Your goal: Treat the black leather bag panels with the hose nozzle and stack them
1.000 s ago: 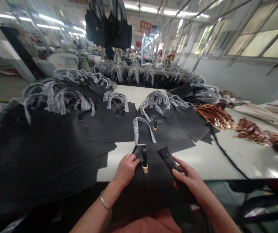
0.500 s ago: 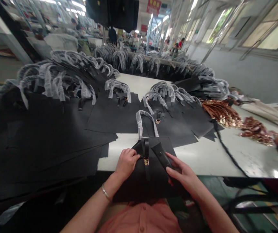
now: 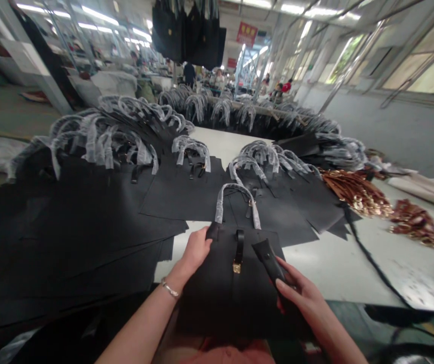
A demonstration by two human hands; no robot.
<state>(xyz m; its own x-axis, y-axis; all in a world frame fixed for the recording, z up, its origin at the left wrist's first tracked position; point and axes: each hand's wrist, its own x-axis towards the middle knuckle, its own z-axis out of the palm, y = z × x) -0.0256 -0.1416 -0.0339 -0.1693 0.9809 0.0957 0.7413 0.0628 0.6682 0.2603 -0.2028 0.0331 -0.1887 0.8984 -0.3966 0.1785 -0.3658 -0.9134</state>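
Note:
A black leather-like bag panel [image 3: 212, 288] lies in front of me over the table's near edge. Its handle [image 3: 236, 188] is wrapped in clear plastic, and a short black strap [image 3: 240, 242] with a gold buckle [image 3: 237, 267] runs down its middle. My left hand [image 3: 196, 248] is closed on the panel's upper left corner, thumb on top. In my right hand [image 3: 302, 290] is a slim black case-like piece with a small stud [image 3: 269, 259], held over the panel's right side; its exact kind is unclear. Something red shows below those fingers, mostly hidden.
Black panels [image 3: 88, 217] with wrapped handles are stacked at left, and more panels [image 3: 277, 202] lie ahead and right. Brown straps with gold hardware [image 3: 356, 192] sit on the white table [image 3: 338, 263] at right. A black cord [image 3: 368, 253] crosses the table there.
My left hand has moved out to the panel's upper left corner, and that corner now lies flatter. The right hand still holds the slim black piece. The view has tilted up.

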